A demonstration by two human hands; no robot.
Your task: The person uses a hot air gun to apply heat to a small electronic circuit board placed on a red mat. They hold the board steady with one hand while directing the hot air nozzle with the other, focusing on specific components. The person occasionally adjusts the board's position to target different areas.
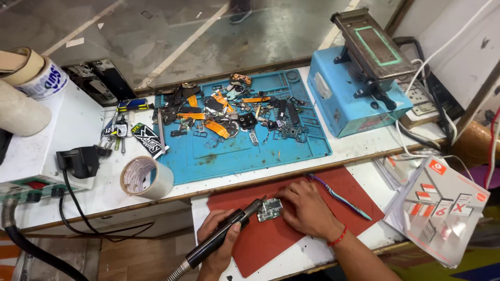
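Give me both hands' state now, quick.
Left hand: closed around a black hot-air handpiece.
Right hand: fingers pressing a small circuit board on the red mat.

A single camera worn on the person's head looks steeply down and forward over the counter (pixel 364 156), so the near edge lies at the bottom of the frame and a glass pane with the floor beyond fills the top. It sits close: both forearms enter from the bottom edge, and the blue mat (pixel 291 151) lies mid-frame, just past them.
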